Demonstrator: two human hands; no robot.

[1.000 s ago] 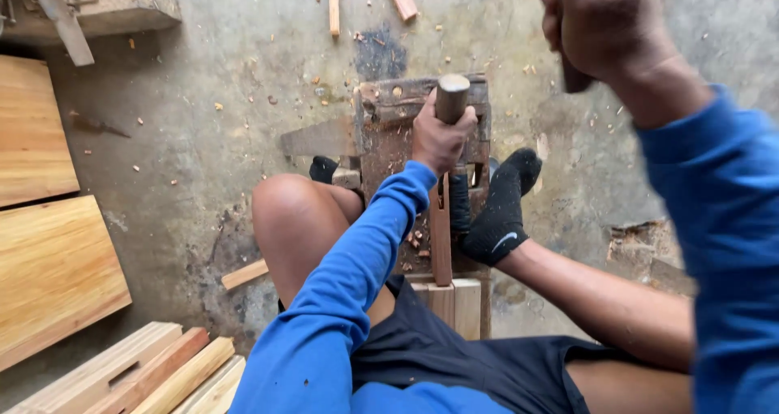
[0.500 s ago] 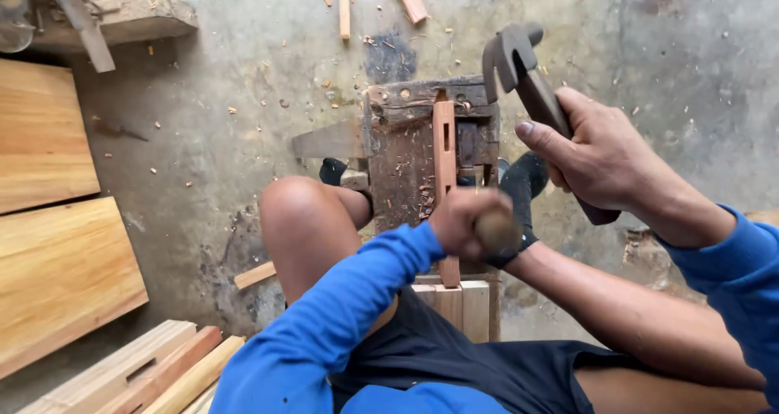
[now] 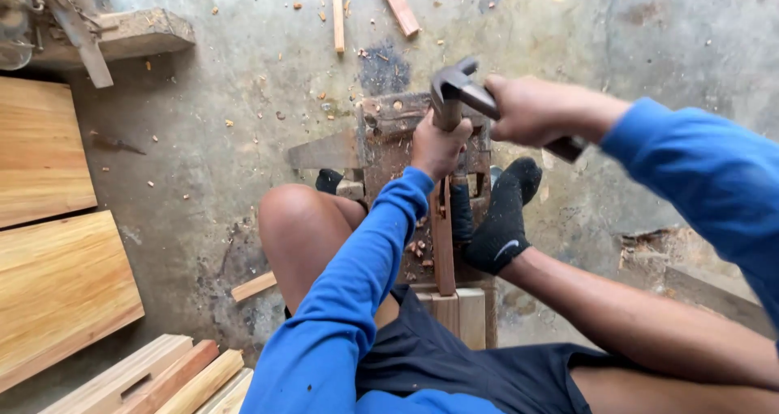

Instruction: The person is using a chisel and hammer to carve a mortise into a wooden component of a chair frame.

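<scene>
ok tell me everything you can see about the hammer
The hammer has a dark grey metal head with a curved claw and a dark handle. The right hand grips the handle, hiding its middle; its butt end sticks out to the right of the fist. It lies tilted, head to the left and a little higher. The head sits right at the top of the chisel, a reddish wooden handle that the left hand holds over a rusty block.

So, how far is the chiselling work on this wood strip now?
Done: chips lie beside the strip, so some wood is already cut. In hand: the left hand holds the chisel upright on the strip, and the right hand has the hammer at its top. Left: I cannot tell, since the cut itself is hidden behind the hand.
</scene>
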